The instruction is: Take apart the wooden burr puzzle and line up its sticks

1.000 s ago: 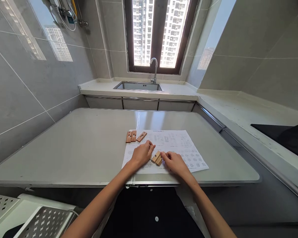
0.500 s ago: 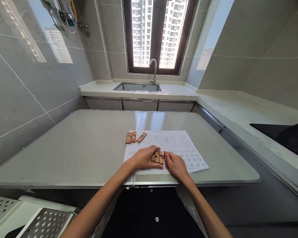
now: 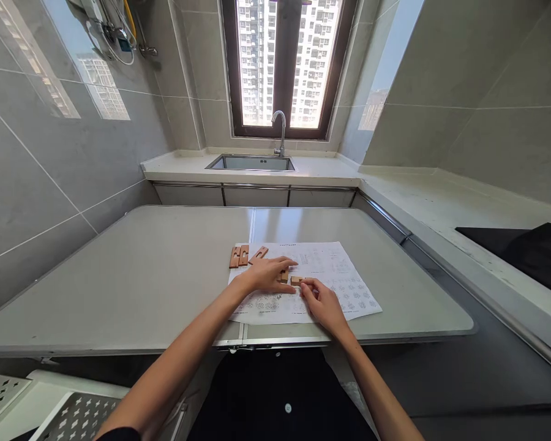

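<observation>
Both hands have slid up-frame on the printed sheet (image 3: 330, 275): left hand (image 3: 264, 277) and right hand (image 3: 319, 300) apparently pinching small wooden blocks (image 3: 290, 278), now split apart.

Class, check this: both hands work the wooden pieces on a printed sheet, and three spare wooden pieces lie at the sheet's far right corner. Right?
Not quite. The head view shows the spare wooden pieces at the printed sheet's far left corner, not the right. The rest holds.

The wooden pieces (image 3: 290, 278) are largely covered by the left hand (image 3: 265, 274) and right hand (image 3: 324, 305); their grip cannot be judged. Print on the paper sheet (image 3: 344, 282) is too small to be read.
</observation>
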`<action>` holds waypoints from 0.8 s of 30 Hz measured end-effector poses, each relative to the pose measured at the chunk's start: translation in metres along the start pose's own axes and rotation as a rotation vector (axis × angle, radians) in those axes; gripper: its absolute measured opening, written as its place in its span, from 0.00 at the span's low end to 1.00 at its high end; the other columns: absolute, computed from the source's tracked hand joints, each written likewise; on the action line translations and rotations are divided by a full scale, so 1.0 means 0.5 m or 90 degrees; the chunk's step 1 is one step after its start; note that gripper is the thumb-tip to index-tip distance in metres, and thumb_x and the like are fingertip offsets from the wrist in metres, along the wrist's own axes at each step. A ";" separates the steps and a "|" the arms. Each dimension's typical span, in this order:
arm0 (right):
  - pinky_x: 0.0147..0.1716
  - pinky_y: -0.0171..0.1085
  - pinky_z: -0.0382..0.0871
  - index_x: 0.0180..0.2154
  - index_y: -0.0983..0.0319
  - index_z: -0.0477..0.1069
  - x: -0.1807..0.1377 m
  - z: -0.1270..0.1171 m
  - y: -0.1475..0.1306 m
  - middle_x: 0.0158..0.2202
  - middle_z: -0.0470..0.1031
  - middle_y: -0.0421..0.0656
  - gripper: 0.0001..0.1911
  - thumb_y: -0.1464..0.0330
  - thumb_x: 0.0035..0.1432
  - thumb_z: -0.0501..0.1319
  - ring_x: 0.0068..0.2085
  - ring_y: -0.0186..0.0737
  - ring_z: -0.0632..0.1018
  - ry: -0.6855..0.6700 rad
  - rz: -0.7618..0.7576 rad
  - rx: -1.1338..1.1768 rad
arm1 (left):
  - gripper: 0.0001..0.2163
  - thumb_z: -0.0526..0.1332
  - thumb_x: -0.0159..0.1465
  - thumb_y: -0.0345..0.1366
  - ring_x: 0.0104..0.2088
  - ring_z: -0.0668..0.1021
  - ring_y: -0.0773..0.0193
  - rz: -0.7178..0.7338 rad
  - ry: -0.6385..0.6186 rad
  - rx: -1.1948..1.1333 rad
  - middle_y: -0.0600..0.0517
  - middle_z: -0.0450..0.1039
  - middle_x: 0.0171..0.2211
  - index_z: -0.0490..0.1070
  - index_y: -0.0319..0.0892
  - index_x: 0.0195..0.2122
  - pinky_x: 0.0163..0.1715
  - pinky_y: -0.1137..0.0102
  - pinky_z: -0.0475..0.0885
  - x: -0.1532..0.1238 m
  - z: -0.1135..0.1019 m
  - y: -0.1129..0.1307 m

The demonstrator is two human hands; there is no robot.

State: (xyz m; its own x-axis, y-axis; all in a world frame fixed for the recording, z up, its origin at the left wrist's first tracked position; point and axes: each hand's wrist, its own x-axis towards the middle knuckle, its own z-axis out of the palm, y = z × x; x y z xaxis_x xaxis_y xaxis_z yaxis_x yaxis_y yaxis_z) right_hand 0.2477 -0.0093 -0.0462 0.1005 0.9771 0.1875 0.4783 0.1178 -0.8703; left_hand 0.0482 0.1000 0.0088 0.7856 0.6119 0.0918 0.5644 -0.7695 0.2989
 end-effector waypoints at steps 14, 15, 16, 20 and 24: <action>0.33 0.41 0.69 0.45 0.57 0.74 0.002 -0.001 -0.003 0.29 0.79 0.41 0.18 0.54 0.68 0.53 0.28 0.47 0.78 0.017 0.028 -0.034 | 0.30 0.65 0.65 0.55 0.53 0.82 0.48 0.035 -0.001 -0.005 0.48 0.77 0.60 0.66 0.53 0.66 0.46 0.65 0.73 0.034 0.017 0.030; 0.33 0.41 0.69 0.46 0.57 0.73 0.002 -0.001 -0.003 0.29 0.79 0.40 0.18 0.54 0.67 0.53 0.27 0.47 0.77 0.015 0.032 -0.034 | 0.28 0.65 0.65 0.56 0.52 0.82 0.49 0.031 -0.003 -0.006 0.49 0.79 0.57 0.68 0.54 0.64 0.46 0.65 0.73 0.034 0.015 0.027; 0.34 0.41 0.69 0.47 0.57 0.73 0.002 -0.002 -0.003 0.29 0.80 0.40 0.18 0.54 0.67 0.53 0.27 0.46 0.77 0.015 0.035 -0.033 | 0.27 0.65 0.65 0.56 0.51 0.82 0.50 0.026 -0.003 -0.005 0.50 0.80 0.55 0.70 0.53 0.62 0.46 0.65 0.73 0.036 0.014 0.023; 0.35 0.42 0.70 0.50 0.59 0.72 0.001 -0.004 -0.007 0.28 0.79 0.39 0.19 0.55 0.65 0.56 0.27 0.46 0.77 0.019 0.047 -0.034 | 0.26 0.67 0.64 0.56 0.52 0.82 0.49 -0.018 0.010 0.017 0.49 0.79 0.56 0.73 0.51 0.59 0.51 0.63 0.72 0.047 0.003 -0.006; 0.34 0.42 0.69 0.49 0.58 0.73 -0.001 -0.006 -0.014 0.24 0.77 0.38 0.18 0.56 0.65 0.56 0.28 0.47 0.78 0.014 0.050 -0.032 | 0.26 0.68 0.64 0.55 0.51 0.82 0.49 -0.063 0.016 0.050 0.48 0.79 0.55 0.73 0.50 0.59 0.52 0.61 0.73 0.050 -0.017 -0.048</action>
State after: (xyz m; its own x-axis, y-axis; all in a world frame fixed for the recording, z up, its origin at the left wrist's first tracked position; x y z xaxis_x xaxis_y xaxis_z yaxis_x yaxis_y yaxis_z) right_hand 0.2471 -0.0110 -0.0388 0.1574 0.9789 0.1303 0.5116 0.0320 -0.8586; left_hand 0.0523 0.1353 0.0118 0.7190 0.6892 0.0896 0.6577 -0.7163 0.2329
